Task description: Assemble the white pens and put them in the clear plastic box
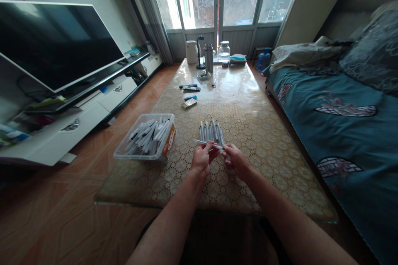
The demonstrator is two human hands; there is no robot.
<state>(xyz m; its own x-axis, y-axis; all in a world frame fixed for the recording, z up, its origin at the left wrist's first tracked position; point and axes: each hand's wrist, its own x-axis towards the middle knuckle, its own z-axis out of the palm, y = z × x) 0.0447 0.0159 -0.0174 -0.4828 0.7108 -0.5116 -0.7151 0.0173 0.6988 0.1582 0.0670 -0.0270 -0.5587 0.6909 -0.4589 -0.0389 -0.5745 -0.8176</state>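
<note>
Well to the left of my left hand, a clear plastic tub (149, 157) piled with white pens stands on the patterned surface (133, 186). My left hand (202, 158) is pinched around a slim white pen (200, 142), whose thin end sticks out to the left past my fingers. Just beyond my hands, a row of pens (209, 131) lies side by side. My right hand (235, 158), near the left, is closed on the held pen's other end. Well to its right stands a bed (298, 87) with a teal cover.
</note>
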